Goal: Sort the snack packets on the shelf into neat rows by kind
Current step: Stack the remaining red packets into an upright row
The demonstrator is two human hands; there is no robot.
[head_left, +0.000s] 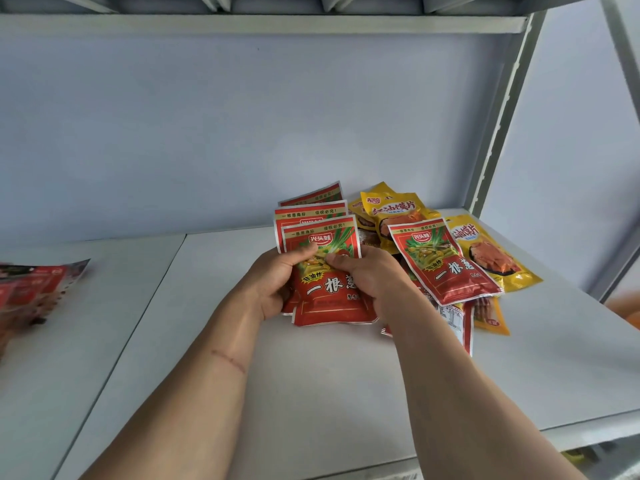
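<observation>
A stack of red snack packets (325,285) with green onion pictures is held upright over the white shelf (311,393). My left hand (277,282) grips its left side with the thumb on the front. My right hand (367,275) grips its right side, thumb on the front too. Just right of the stack, another red packet (446,265) lies on a loose pile. Yellow packets (394,209) lie behind it, and one yellow packet (491,258) lies at the pile's right. A further yellow packet (491,320) sticks out under the pile's front.
Dark red packets (34,289) lie at the shelf's left edge, blurred. A grey upright post (502,133) stands at the back right. The upper shelf board (259,24) runs overhead. The shelf's front edge (588,434) is at lower right.
</observation>
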